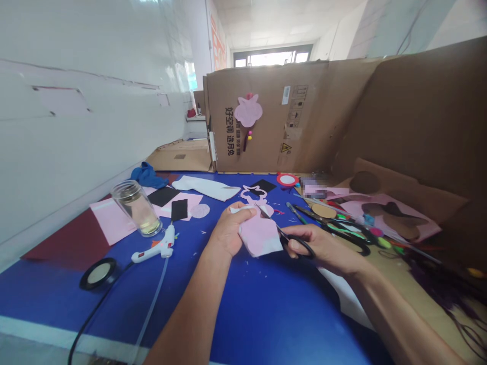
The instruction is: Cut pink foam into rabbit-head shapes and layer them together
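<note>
My left hand (229,229) pinches a pink piece of felt or paper (259,235) with white lower edges, held above the blue table (258,309). In my right hand (310,242) is a pair of black-handled scissors (302,246), the fingers wrapped round its loops. The blades reach up and left to the pink piece's upper right edge; I cannot tell how far apart they are. Just beyond lies a pink cut-out outline (249,190) with pointed tips, beside a black square (263,186).
On the left are a hot glue gun (158,248), a glass jar (139,210), a black tape roll (98,274) and coloured sheets (114,218). Craft scraps and tools (342,225) crowd the right. A tall cardboard sheet (274,132) with a hanging pink cut-out (248,110) stands behind.
</note>
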`<action>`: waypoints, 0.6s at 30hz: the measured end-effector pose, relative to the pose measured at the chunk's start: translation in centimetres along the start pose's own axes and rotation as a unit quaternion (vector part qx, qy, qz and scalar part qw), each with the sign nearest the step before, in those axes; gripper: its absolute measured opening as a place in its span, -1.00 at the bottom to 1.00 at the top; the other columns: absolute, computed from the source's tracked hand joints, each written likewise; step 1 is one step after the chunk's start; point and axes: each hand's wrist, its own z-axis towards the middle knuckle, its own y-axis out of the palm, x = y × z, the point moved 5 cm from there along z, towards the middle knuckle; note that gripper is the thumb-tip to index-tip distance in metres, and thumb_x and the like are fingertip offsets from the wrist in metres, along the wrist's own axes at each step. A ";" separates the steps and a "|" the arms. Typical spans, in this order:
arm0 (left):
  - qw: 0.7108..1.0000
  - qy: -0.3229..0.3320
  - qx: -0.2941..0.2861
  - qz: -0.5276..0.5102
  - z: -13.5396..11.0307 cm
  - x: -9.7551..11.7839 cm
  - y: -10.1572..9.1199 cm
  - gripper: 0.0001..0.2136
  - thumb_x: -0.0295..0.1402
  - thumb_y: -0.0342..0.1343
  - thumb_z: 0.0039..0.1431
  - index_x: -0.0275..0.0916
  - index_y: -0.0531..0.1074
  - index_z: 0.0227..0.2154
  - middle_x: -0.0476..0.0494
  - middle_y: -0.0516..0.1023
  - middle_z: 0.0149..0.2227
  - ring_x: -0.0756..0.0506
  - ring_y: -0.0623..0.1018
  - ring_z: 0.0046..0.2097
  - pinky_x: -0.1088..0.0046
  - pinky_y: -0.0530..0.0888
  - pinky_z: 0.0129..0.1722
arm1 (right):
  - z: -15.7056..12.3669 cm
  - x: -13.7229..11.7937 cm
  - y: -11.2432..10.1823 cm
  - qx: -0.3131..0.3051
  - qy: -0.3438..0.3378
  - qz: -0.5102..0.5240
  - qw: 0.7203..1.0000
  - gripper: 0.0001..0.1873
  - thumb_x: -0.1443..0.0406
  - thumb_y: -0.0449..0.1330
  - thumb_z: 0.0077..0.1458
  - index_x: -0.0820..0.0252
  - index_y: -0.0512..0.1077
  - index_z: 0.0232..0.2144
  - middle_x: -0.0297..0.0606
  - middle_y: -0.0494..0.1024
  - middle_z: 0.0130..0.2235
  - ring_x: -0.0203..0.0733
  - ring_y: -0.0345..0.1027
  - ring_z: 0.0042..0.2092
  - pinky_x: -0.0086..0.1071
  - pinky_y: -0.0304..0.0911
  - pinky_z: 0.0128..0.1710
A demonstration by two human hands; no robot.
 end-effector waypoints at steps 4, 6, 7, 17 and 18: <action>1.000 -0.004 -0.003 0.000 0.0 -0.1 0.0 -0.57 -0.41 0.53 -0.35 -0.21 0.34 -0.49 -0.08 0.57 -0.48 -0.10 0.58 -0.43 0.37 0.48 -0.35 | -0.2 -0.1 -0.2 0.002 0.009 -0.004 1.000 -0.45 -0.17 0.31 0.19 0.19 0.62 -0.13 -0.37 0.36 -0.42 -0.27 0.04 -0.38 -0.35 -0.03 -0.34; 1.000 -0.005 -0.004 0.000 0.0 -0.1 0.0 -0.57 -0.42 0.52 -0.35 -0.21 0.34 -0.48 -0.08 0.57 -0.48 -0.10 0.57 -0.43 0.37 0.48 -0.35 | -0.3 -0.3 -0.2 0.004 0.015 -0.001 1.000 -0.43 -0.17 0.32 0.19 0.19 0.62 -0.10 -0.37 0.36 -0.42 -0.28 0.03 -0.39 -0.36 -0.03 -0.36; 1.000 -0.005 -0.006 0.001 0.0 -0.1 0.0 -0.57 -0.42 0.52 -0.34 -0.21 0.34 -0.48 -0.08 0.57 -0.48 -0.09 0.57 -0.44 0.37 0.48 -0.35 | -0.3 -0.4 -0.2 0.004 0.017 0.002 1.000 -0.43 -0.17 0.32 0.18 0.19 0.62 -0.10 -0.37 0.35 -0.42 -0.29 0.03 -0.39 -0.36 -0.03 -0.37; 1.000 -0.005 -0.005 0.003 0.1 -0.2 0.0 -0.59 -0.44 0.50 -0.35 -0.21 0.32 -0.52 -0.08 0.56 -0.50 -0.09 0.57 -0.45 0.38 0.49 -0.38 | -0.1 0.1 0.0 0.007 0.023 0.035 0.999 -0.46 -0.14 0.36 0.16 0.18 0.61 -0.09 -0.35 0.42 -0.39 -0.26 0.13 -0.34 -0.36 0.04 -0.30; 1.000 -0.008 -0.008 0.003 0.1 -0.2 0.0 -0.60 -0.44 0.49 -0.35 -0.21 0.32 -0.52 -0.10 0.58 -0.49 -0.09 0.57 -0.45 0.38 0.50 -0.38 | -0.1 0.2 0.0 0.007 0.022 0.036 0.999 -0.46 -0.14 0.36 0.16 0.17 0.61 -0.08 -0.35 0.42 -0.38 -0.26 0.13 -0.34 -0.36 0.04 -0.29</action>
